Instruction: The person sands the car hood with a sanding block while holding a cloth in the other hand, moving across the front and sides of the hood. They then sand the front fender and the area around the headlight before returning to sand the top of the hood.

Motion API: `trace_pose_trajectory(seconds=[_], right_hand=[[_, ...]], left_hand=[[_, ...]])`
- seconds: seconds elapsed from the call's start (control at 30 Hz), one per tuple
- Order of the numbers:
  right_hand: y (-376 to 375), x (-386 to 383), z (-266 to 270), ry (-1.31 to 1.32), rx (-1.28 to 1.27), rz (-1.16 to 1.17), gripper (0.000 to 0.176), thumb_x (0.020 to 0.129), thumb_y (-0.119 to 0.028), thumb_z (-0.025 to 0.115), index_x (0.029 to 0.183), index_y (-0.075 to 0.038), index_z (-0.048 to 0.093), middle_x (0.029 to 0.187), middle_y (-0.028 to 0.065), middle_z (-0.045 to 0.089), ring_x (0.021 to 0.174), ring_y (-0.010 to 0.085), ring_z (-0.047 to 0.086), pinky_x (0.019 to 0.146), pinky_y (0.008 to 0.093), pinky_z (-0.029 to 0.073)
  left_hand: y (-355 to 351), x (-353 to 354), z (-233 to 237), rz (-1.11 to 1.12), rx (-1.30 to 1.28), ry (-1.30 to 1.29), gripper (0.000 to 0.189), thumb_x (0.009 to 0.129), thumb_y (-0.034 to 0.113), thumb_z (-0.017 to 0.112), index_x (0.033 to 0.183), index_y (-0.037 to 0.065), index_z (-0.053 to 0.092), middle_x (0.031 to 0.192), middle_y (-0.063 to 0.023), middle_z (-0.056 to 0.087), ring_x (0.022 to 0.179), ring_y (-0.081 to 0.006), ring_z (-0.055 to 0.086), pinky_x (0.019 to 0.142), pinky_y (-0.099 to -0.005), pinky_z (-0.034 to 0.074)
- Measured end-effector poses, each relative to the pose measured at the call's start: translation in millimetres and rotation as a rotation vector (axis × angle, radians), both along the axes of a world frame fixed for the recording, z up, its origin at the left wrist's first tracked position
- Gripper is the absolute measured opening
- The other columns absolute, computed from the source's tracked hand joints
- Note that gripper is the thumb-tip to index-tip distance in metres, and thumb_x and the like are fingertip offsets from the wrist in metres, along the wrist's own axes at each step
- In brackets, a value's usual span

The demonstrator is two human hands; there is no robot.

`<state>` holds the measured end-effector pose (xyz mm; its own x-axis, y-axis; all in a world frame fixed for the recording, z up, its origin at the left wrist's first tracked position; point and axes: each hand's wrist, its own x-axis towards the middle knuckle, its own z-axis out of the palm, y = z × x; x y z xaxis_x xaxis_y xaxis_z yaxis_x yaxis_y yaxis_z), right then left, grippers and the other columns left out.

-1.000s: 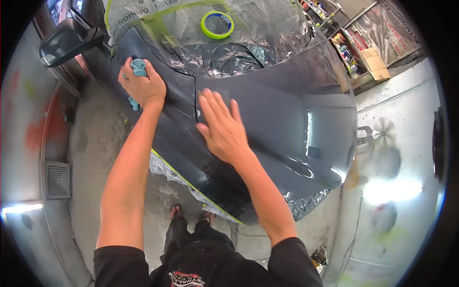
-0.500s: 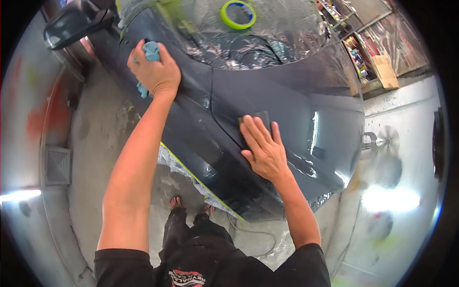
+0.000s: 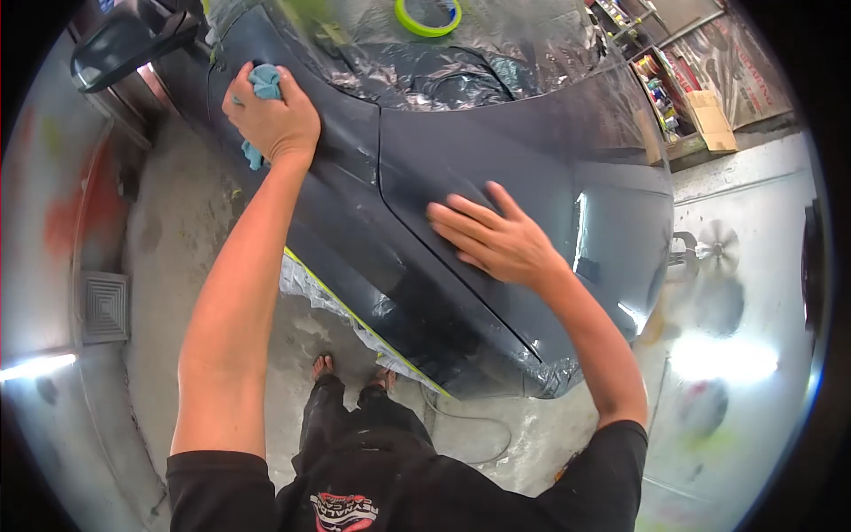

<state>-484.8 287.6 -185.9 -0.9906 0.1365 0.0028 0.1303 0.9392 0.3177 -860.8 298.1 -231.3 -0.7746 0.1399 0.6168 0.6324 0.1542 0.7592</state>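
Note:
A crumpled blue cloth [image 3: 265, 82] is bunched in my left hand [image 3: 277, 120], its folds showing between thumb and fingers and below the hand. That hand rests on the dark grey car body panel [image 3: 341, 133], near the side mirror [image 3: 115, 49]. My right hand [image 3: 492, 235] lies flat with fingers stretched over the adjoining grey panel [image 3: 523, 160], right of the curved seam. Its fingertips are slightly blurred. Whether a thin sheet lies under the palm is hidden.
Plastic masking film [image 3: 425, 71] covers the car's upper part, with a roll of yellow-green tape [image 3: 427, 28] on it. Green tape edges the lower panel. A shelf of small items [image 3: 660, 97] stands right. A hose [image 3: 474, 417] lies on the floor near my feet.
My right hand has turned, its fingers now pointing left, and shifted upward on the panel. The dark sheet that showed at its fingertips is out of sight. My left hand still grips the cloth.

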Motion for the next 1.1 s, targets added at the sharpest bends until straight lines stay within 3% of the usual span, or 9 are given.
trace_pose_trajectory(seconds=[0.07,0.27,0.5,0.6,0.73,0.87,0.97,1.0,1.1], right_hand=[[-3.9,-59.3,-2.5,0.102,0.023,0.004,0.073,0.097,-0.043,0.07,0.164,-0.02,0.052,0.176,-0.006,0.039,0.163,0.0147,0.033,0.133,0.0559,0.027],[-23.4,-8.1,-14.2,0.187,-0.151,-0.175,0.076,0.094,-0.04,0.074,0.164,-0.018,0.052,0.176,-0.0042,0.04,0.162,0.0182,0.036,0.132,0.0537,0.029],[-24.9,-119.8,-18.2,0.578,-0.208,-0.336,0.073,0.101,-0.035,0.071,0.163,-0.007,0.046,0.173,0.0127,0.043,0.157,0.032,0.044,0.125,0.0593,0.036],[-41.3,-82.1,-28.9,0.633,-0.221,-0.355,0.074,0.098,-0.027,0.075,0.161,-0.004,0.046,0.171,0.0154,0.045,0.154,0.0358,0.046,0.124,0.0583,0.037],[-75.2,76.5,-29.9,0.609,-0.266,-0.87,0.067,0.104,-0.024,0.066,0.164,-0.005,0.043,0.174,0.0168,0.039,0.16,0.0375,0.036,0.127,0.0637,0.027],[-78.4,43.8,-56.2,0.778,-0.076,-1.236,0.066,0.11,-0.028,0.056,0.168,-0.003,0.037,0.175,0.0211,0.034,0.16,0.0415,0.034,0.122,0.0761,0.021],[-76.9,-83.7,-21.1,0.742,-0.184,-0.891,0.065,0.107,-0.037,0.06,0.158,0.001,0.048,0.172,0.021,0.039,0.159,0.0391,0.036,0.121,0.0746,0.028],[-75.2,-121.9,-39.1,0.792,-0.163,-0.778,0.065,0.107,-0.038,0.06,0.158,0.001,0.048,0.171,0.0206,0.042,0.158,0.0379,0.038,0.122,0.0728,0.029],[-69.6,-119.1,-34.1,0.781,-0.215,-0.713,0.064,0.109,-0.04,0.058,0.16,-0.003,0.048,0.171,0.0194,0.043,0.158,0.0367,0.04,0.122,0.0726,0.029]], left_hand=[[1.2,-6.3,-8.4,0.012,-0.003,0.04,0.052,0.103,0.034,0.068,0.142,0.003,0.054,0.139,-0.0283,0.057,0.132,-0.0442,0.052,0.11,-0.0552,0.044],[2.3,-9.8,-12.9,-0.004,-0.022,0.025,0.056,0.102,0.036,0.07,0.145,0.005,0.052,0.143,-0.0287,0.053,0.133,-0.0448,0.051,0.109,-0.0542,0.044],[3.9,-18.3,-17.1,0.038,-0.055,0.099,0.054,0.102,0.037,0.069,0.144,0.005,0.057,0.139,-0.0275,0.06,0.131,-0.0449,0.053,0.111,-0.0533,0.044],[3.7,-25.9,-22.2,0.019,-0.078,0.077,0.055,0.103,0.039,0.068,0.145,0.004,0.057,0.141,-0.0269,0.06,0.133,-0.0447,0.052,0.111,-0.0531,0.045],[3.9,-16.3,-15.9,0.007,-0.05,-0.006,0.056,0.105,0.04,0.065,0.146,0.004,0.056,0.144,-0.0269,0.058,0.136,-0.0443,0.05,0.112,-0.0527,0.045],[1.1,-12.6,-11.8,0.006,-0.069,-0.012,0.055,0.106,0.041,0.064,0.146,0.004,0.056,0.142,-0.0277,0.057,0.136,-0.0443,0.05,0.111,-0.0534,0.045],[2.4,-15.5,-16.2,0.016,-0.056,0.027,0.055,0.106,0.041,0.064,0.146,0.004,0.056,0.142,-0.0275,0.058,0.135,-0.0442,0.05,0.111,-0.0539,0.045],[-1.3,-15.9,-18.0,0.011,-0.066,0.028,0.055,0.106,0.041,0.064,0.145,0.003,0.056,0.142,-0.0274,0.058,0.135,-0.0442,0.05,0.111,-0.0539,0.045],[3.9,-19.2,-19.9,0.008,-0.064,0.029,0.054,0.105,0.039,0.065,0.144,0.002,0.057,0.139,-0.0272,0.06,0.134,-0.0443,0.051,0.111,-0.0539,0.044]])
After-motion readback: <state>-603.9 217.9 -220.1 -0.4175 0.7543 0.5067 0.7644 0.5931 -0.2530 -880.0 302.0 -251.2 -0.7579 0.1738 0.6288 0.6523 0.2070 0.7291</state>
